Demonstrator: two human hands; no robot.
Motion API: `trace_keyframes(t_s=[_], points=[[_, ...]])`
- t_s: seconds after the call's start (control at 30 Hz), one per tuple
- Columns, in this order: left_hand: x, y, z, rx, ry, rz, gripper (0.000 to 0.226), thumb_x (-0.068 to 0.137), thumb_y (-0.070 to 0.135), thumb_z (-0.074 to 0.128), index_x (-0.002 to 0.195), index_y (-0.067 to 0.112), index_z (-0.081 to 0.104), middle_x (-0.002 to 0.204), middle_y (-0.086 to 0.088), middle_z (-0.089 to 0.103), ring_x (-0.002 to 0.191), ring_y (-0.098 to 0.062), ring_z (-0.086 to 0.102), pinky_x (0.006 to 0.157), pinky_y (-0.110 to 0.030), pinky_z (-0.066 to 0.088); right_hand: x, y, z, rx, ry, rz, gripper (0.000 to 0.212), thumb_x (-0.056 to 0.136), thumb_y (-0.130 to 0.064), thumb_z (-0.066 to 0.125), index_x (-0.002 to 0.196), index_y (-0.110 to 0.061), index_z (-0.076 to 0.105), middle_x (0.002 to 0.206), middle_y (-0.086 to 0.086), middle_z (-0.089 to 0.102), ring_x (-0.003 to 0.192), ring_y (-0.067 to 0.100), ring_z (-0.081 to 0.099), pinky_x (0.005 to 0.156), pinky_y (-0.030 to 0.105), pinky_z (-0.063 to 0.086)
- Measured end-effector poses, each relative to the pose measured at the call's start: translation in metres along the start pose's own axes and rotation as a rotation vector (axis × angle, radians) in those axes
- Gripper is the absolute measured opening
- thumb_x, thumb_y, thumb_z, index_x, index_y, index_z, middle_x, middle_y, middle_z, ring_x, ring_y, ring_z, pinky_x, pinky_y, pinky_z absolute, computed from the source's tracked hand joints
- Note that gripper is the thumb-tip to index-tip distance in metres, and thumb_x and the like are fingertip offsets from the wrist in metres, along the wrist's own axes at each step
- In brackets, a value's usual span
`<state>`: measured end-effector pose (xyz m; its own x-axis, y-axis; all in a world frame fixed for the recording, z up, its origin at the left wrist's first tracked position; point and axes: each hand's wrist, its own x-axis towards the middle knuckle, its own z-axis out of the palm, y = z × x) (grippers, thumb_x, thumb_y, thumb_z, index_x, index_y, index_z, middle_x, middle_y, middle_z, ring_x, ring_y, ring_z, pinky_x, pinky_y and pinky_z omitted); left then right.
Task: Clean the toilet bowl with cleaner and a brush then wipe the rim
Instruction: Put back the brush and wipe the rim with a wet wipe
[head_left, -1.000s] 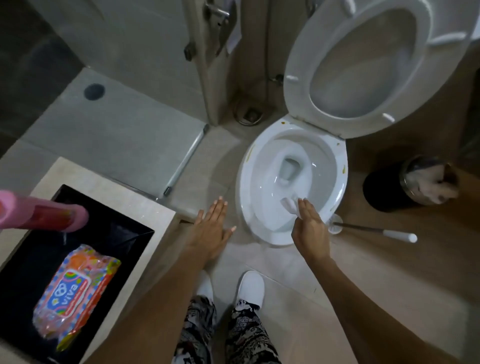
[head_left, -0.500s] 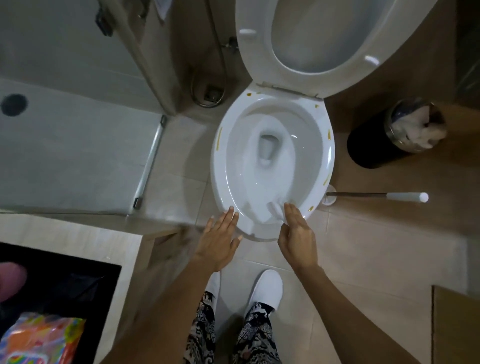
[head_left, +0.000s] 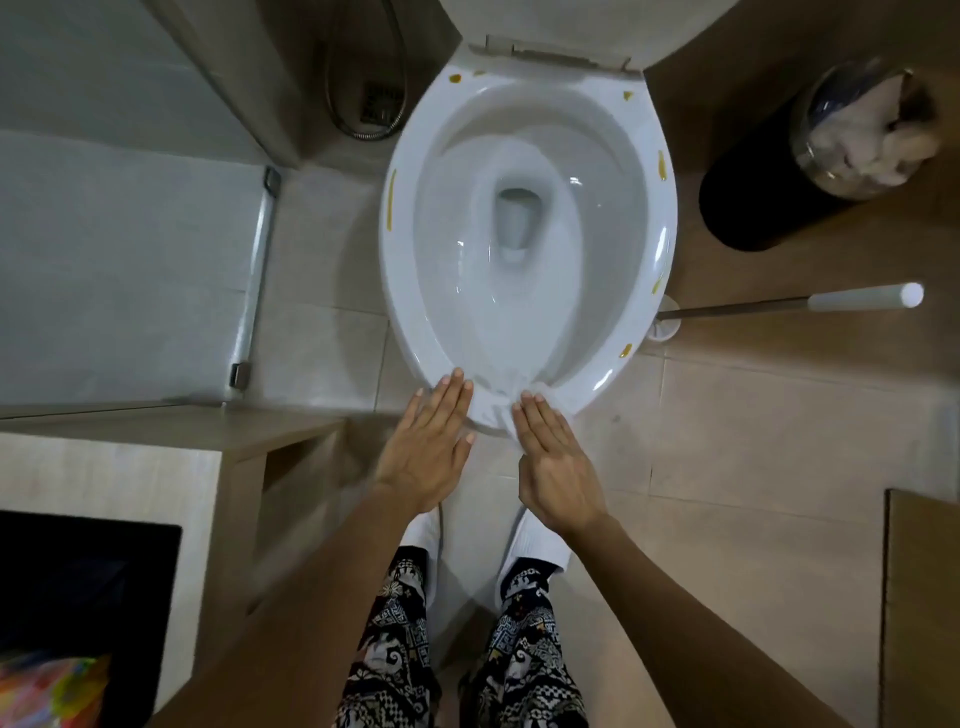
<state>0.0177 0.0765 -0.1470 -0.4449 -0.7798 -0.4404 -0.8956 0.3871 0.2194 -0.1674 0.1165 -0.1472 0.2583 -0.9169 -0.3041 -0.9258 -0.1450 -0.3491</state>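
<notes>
Shift since earlier: both hands are now at the front lip of the toilet rim (head_left: 400, 291); the left hand (head_left: 423, 447), which hung apart from the bowl, now reaches it, and the view has closed in on the bowl.
Left hand: flat, fingers straight and together, fingertips at the front edge of the rim, holding nothing.
Right hand: right hand (head_left: 553, 462) is flat too, straight fingers pressing the wipe (head_left: 496, 400) onto the rim rather than curling round it.
Wipe, place: draped over the front lip, between the two hands, partly under the right fingertips.
Wipe, handling: looks thin, limp, light and probably damp; likely to bunch or slide on glazed porcelain, so pressing with flat fingers seems better than pinching.
Wipe, lie: crumpled, with no clear long axis.
Rim: long axis runs from the hinge to the person; yellow-brown stains (head_left: 662, 165) dot both sides, not yet wiped.
Brush: toilet brush (head_left: 789, 303) lies on the floor right of the bowl, handle pointing away to the right, head beside the bowl.
</notes>
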Motion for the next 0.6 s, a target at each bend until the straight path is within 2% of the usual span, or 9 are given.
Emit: trace_keyframes(t_s=[0.13, 0.27, 0.37, 0.47, 0.6], points=[[0.009, -0.001, 0.004, -0.038, 0.022, 0.009, 0.062, 0.093, 0.040, -0.004, 0.148, 0.011, -0.007, 0.155, -0.004, -0.013, 0.145, -0.018, -0.008, 0.116, -0.036, -0.006, 0.002, 0.003, 0.002, -0.007, -0.019, -0.021, 0.061, 0.086, -0.013, 0.035, 0.145, 0.002, 0.035, 0.154, 0.017, 0.029, 0.143, 0.027, 0.027, 0.117, 0.039, 0.015], [0.011, -0.004, 0.012, -0.055, 0.027, 0.006, 0.061, 0.095, 0.040, -0.001, 0.149, 0.012, -0.008, 0.155, -0.001, -0.016, 0.144, -0.017, -0.012, 0.117, -0.037, -0.002, 0.004, 0.007, 0.010, 0.026, -0.069, -0.013, 0.061, 0.099, -0.036, 0.026, 0.153, -0.010, 0.015, 0.160, 0.008, 0.010, 0.149, 0.019, 0.007, 0.121, 0.037, 0.007], [0.011, -0.007, 0.013, -0.107, 0.030, 0.015, 0.060, 0.097, 0.040, 0.004, 0.150, 0.015, -0.008, 0.157, 0.002, -0.015, 0.145, -0.013, -0.012, 0.116, -0.037, -0.003, 0.004, 0.007, 0.012, 0.030, -0.084, 0.001, 0.063, 0.100, -0.048, 0.014, 0.154, -0.015, 0.009, 0.161, 0.003, 0.002, 0.149, 0.015, -0.001, 0.121, 0.034, -0.001], [0.010, -0.007, 0.014, -0.113, 0.026, 0.018, 0.061, 0.096, 0.040, 0.004, 0.151, 0.015, -0.007, 0.157, 0.003, -0.014, 0.145, -0.012, -0.012, 0.116, -0.037, -0.002, 0.003, 0.008, 0.012, 0.014, -0.086, -0.007, 0.062, 0.100, -0.048, 0.010, 0.154, -0.018, 0.009, 0.161, 0.000, 0.001, 0.149, 0.015, -0.001, 0.121, 0.035, 0.000], [0.010, -0.005, 0.013, -0.126, 0.018, -0.005, 0.062, 0.095, 0.043, 0.001, 0.149, 0.017, -0.013, 0.156, 0.004, -0.019, 0.144, -0.010, -0.017, 0.116, -0.036, -0.007, 0.005, 0.011, 0.013, 0.001, -0.080, -0.011, 0.056, 0.102, -0.042, 0.016, 0.154, -0.022, 0.012, 0.161, -0.002, 0.004, 0.149, 0.014, 0.001, 0.120, 0.035, 0.004]])
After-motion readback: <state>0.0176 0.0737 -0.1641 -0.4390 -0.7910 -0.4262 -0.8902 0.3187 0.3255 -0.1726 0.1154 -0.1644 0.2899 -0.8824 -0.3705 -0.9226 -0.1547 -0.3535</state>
